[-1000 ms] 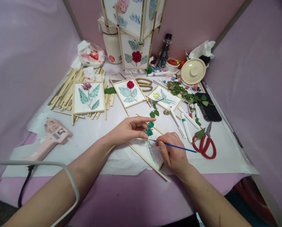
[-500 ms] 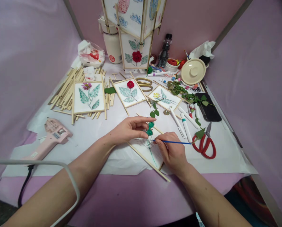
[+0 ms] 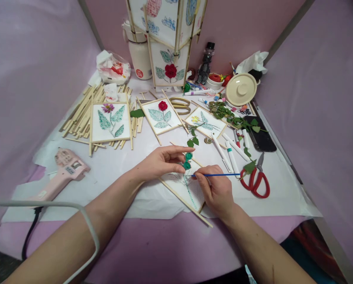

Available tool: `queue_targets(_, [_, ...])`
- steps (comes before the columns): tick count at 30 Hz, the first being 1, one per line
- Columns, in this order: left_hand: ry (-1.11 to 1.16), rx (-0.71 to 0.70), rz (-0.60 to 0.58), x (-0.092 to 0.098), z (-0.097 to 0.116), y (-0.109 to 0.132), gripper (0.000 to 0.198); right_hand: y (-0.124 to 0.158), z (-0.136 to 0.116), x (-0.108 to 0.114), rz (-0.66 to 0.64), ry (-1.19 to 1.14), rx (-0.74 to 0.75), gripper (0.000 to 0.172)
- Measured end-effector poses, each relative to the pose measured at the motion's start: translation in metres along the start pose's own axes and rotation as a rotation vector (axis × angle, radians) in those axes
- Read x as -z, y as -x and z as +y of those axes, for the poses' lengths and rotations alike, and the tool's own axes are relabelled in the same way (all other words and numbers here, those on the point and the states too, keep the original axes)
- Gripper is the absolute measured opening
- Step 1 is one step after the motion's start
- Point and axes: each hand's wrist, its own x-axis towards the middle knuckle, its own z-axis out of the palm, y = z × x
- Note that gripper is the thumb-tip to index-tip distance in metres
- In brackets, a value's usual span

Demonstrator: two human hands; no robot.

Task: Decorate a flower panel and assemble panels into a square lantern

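Between the fingers of my left hand (image 3: pixel 164 161) is a small green paint pot (image 3: pixel 187 165) with its lid flipped open. My right hand (image 3: pixel 216 189) pinches a thin blue paintbrush (image 3: pixel 223 174), its tip pointing left, close below the pot. Under both hands lies a stick-framed white panel (image 3: pixel 191 193), turned at an angle, with a green dotted stem and faint leaf outlines. My left hand covers its upper left part. Behind it stand out three finished-looking panels, including one with a red flower (image 3: pixel 161 115) and green leaves.
A pink glue gun (image 3: pixel 71 165) lies at left, near a pile of wooden sticks (image 3: pixel 81 114). Red-handled scissors (image 3: pixel 256 181), white markers (image 3: pixel 233 159) and a phone (image 3: pixel 262 136) lie at right. A tall panelled lantern (image 3: pixel 170 51) stands at the back.
The blue brush has tilted slightly, its rear end rising a little. Both hands and the paint pot stay almost in place.
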Motion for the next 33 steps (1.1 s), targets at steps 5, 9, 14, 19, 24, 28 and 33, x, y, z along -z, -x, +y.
queue_targets(5, [0.007,0.004,0.001,0.000,0.000,0.000,0.054,0.000,0.000,-0.001,0.009,-0.014,0.010,0.013])
queue_targets(9, [0.017,0.000,-0.008,0.000,0.000,-0.001,0.053,0.001,0.001,-0.002,0.034,-0.027,0.007,0.013])
queue_targets(14, [0.030,0.000,-0.005,0.000,0.001,0.000,0.052,0.001,0.000,-0.002,0.038,-0.021,0.004,0.014])
queue_targets(19, [0.048,0.007,0.013,-0.001,0.000,0.000,0.053,0.003,-0.002,0.004,0.167,-0.228,-0.105,0.022])
queue_targets(24, [0.063,-0.019,0.045,0.000,-0.002,0.000,0.053,-0.002,0.001,0.009,0.479,-0.357,-0.113,0.020])
queue_targets(28, [0.086,-0.098,0.134,0.000,-0.005,-0.002,0.055,-0.009,0.007,0.008,0.588,-0.326,-0.136,0.016])
queue_targets(33, [0.164,-0.187,0.239,0.000,-0.008,-0.004,0.054,-0.012,0.017,0.005,0.493,-0.290,-0.181,0.020])
